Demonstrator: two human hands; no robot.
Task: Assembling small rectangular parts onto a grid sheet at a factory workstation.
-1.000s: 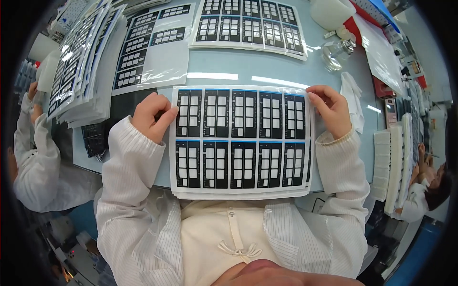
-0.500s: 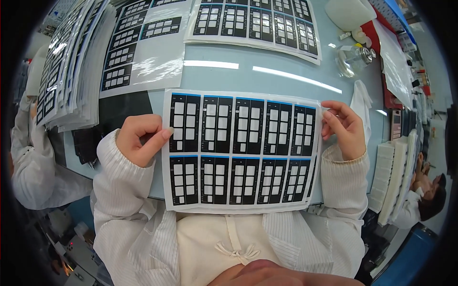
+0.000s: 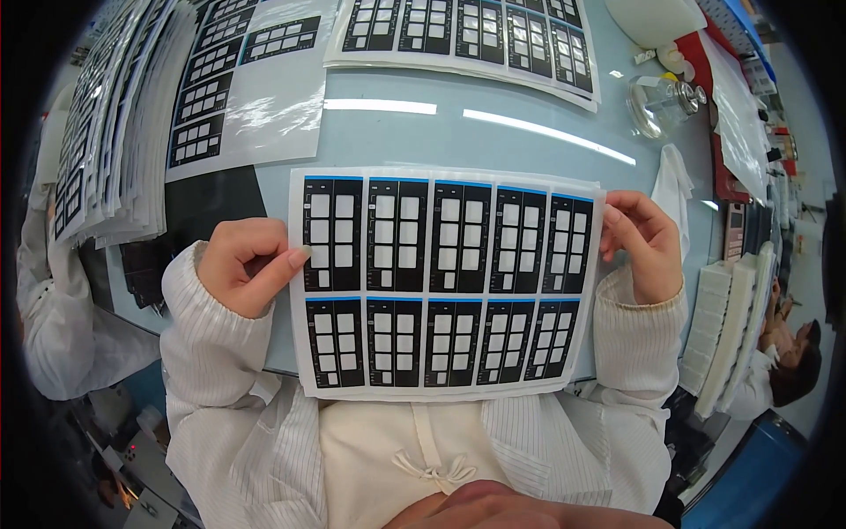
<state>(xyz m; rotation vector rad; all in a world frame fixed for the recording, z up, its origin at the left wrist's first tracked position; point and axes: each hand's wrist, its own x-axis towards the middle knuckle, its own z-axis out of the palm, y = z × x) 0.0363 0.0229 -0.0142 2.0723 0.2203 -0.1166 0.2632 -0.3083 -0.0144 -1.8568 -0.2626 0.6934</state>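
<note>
A stack of printed sheets point(image 3: 445, 344) is in front of me, its near edge close to my body. Two rows of black panels with white windows and blue top strips cover the uppermost sheet. At its left edge my left hand point(image 3: 251, 264) is closed, the thumb on top and the other fingers curled, partly hidden. My right hand point(image 3: 648, 242) pinches the upper part of the right edge between thumb and bent fingers. How many sheets each hand grips cannot be seen.
More printed sheets point(image 3: 458, 66) lie at the back, with a partly bare sheet point(image 3: 273, 106) left of them. A tall sheet pile point(image 3: 115, 132) stands far left. At right are a glass bottle point(image 3: 656, 110), a white cloth point(image 3: 672, 181) and white stacked strips point(image 3: 723, 326). People sit on both sides.
The view has shifted slightly, so the sheets and surroundings look a little larger and more spread out. Both hands keep the same hold on the sheets' edges.
</note>
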